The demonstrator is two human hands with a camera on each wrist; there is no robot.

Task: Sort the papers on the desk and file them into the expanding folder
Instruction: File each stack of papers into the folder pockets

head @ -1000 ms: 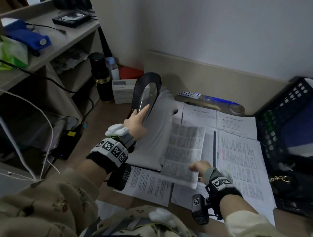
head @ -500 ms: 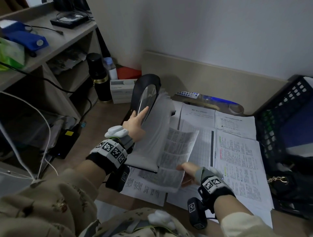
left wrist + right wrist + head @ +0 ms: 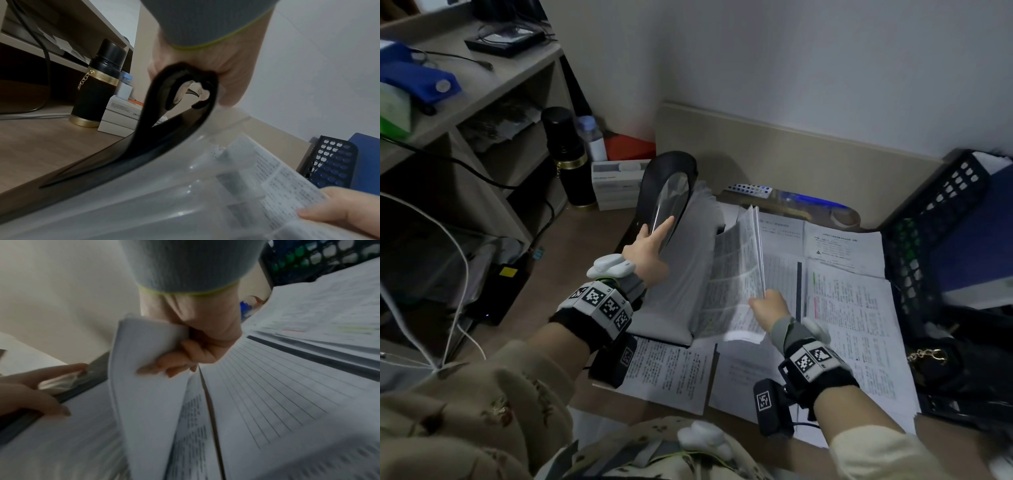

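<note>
The expanding folder (image 3: 674, 284) lies on the desk left of centre, its grey translucent pockets (image 3: 164, 194) fanned open. My left hand (image 3: 647, 250) grips the black cover (image 3: 664, 178) and bends it back and up, with the index finger lying along it. In the left wrist view the fingers (image 3: 216, 60) curl round the cover's edge (image 3: 148, 116). My right hand (image 3: 767, 305) pinches a stack of printed papers (image 3: 736, 260) by its near corner, standing it almost on edge beside the pockets. The right wrist view shows the fingertips (image 3: 160, 368) on the sheets (image 3: 148, 386). More printed papers (image 3: 852, 315) cover the desk to the right.
A black flask (image 3: 568, 157) and white boxes (image 3: 616, 185) stand behind the folder. A black mesh basket (image 3: 935, 240) and a dark bag with a chain (image 3: 928, 356) border the papers on the right. Shelves (image 3: 482, 85) with cables are at the left.
My right hand has lifted the paper stack from leaning flat over the folder to nearly upright, and moved up and right. The left hand still holds the cover back.
</note>
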